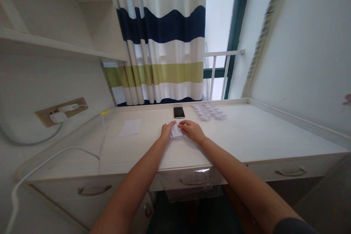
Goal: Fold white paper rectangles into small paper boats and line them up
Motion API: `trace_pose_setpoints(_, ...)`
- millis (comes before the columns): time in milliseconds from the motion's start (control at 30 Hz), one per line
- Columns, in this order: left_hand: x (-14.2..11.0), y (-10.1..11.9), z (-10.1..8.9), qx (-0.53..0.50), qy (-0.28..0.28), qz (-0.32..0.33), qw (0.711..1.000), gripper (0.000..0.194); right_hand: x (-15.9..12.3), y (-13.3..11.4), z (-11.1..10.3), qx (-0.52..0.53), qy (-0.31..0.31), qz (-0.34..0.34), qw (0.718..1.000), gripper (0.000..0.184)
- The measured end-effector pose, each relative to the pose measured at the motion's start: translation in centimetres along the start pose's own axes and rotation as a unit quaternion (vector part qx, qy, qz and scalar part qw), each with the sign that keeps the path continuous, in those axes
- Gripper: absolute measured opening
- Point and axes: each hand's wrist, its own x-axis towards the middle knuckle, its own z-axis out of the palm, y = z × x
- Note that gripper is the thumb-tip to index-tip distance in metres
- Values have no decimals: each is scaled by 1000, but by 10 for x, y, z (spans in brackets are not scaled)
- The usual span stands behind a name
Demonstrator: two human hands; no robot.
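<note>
In the middle of the white wood-grain desk (241,135), a small folded piece of white paper (175,131) lies between my hands. My left hand (167,131) presses and grips its left side. My right hand (193,131) pinches its right side, with the fingers partly covering it. Just beyond my hands lies a black smartphone (179,112). Several small folded paper pieces (208,112) stand grouped to the right of the phone. A flat white paper sheet (130,127) lies to the left of my left hand.
A white cable (55,155) runs along the desk's left side from a wall socket panel (61,112) holding white plugs. A shelf (55,45) overhangs the left. A striped curtain (161,36) hangs behind the desk. Drawers with metal handles line the front.
</note>
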Motion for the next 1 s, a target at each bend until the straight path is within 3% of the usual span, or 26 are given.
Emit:
trace_pose_setpoints(333, -2, 3, -1, -10, -4, -6, 1000, 28, -1, 1, 2, 21, 3, -18, 1000, 27)
trace_pose_setpoints(467, -1, 2, 0, -14, -75, 8, 997, 31, 0, 6, 3, 91, 27, 43, 995, 25)
trace_pose_setpoints(567, 0, 0, 1, 15, -139, 52, 989, 38, 0, 12, 4, 161, 44, 108, 980, 24)
trace_pose_setpoints(700, 2, -2, 0, 86, -136, 108, 981, 40, 0, 15, 8, 231, 50, 149, 960, 19)
trace_pose_setpoints(833, -1, -1, 1, 159, -132, 157, 966, 41, 0, 18, 14, 308, 70, 204, 927, 27)
trace_pose_setpoints(1000, -5, -1, 6, 191, -157, 193, 949, 47, 3, 21, 14, 372, 68, 244, 893, 25)
